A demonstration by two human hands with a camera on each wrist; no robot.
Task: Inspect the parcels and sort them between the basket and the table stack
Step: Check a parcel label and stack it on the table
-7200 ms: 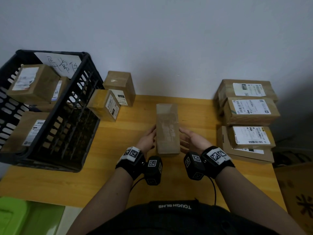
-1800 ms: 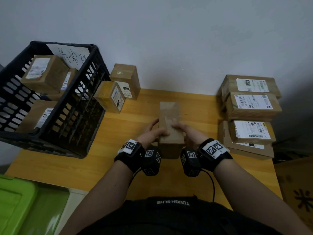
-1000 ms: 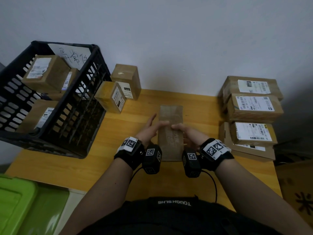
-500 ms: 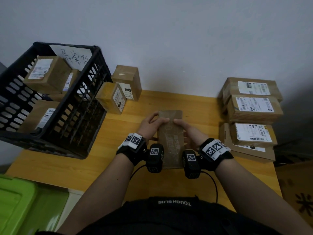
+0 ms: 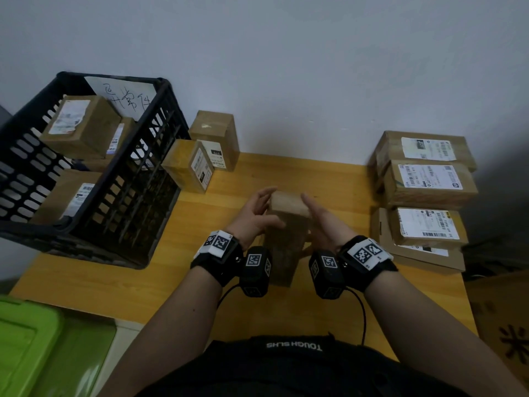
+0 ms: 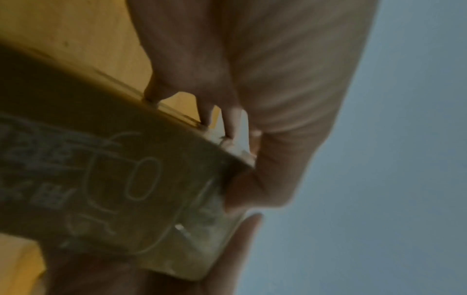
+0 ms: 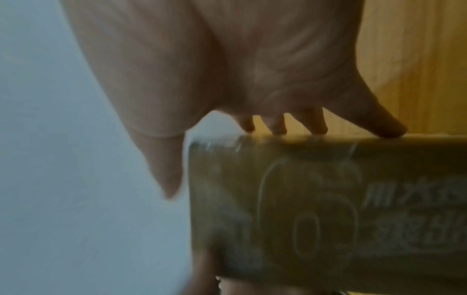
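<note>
A long brown parcel (image 5: 286,224) with pale print on one face stands steeply tilted over the middle of the wooden table (image 5: 171,282), its far end raised. My left hand (image 5: 257,213) grips its left side, thumb on the printed face (image 6: 101,189) and fingers behind the edge. My right hand (image 5: 320,222) lies against the right side with straight fingers; in the right wrist view its thumb (image 7: 166,175) stands clear of the parcel (image 7: 328,209). The black basket (image 5: 86,247) at the left holds several labelled parcels (image 5: 80,124). The table stack (image 5: 429,181) rises at the right.
Two brown parcels (image 5: 189,164) (image 5: 214,136) stand upright between the basket and the wall. A handwritten paper (image 5: 123,98) leans inside the basket. A green bin (image 5: 25,348) sits below the table's left corner, and a cardboard box (image 5: 503,325) at the right.
The parcel lay almost flat under both hands; its far end has now tipped up so it stands steeply. My right fingers have moved from the top face to the side.
</note>
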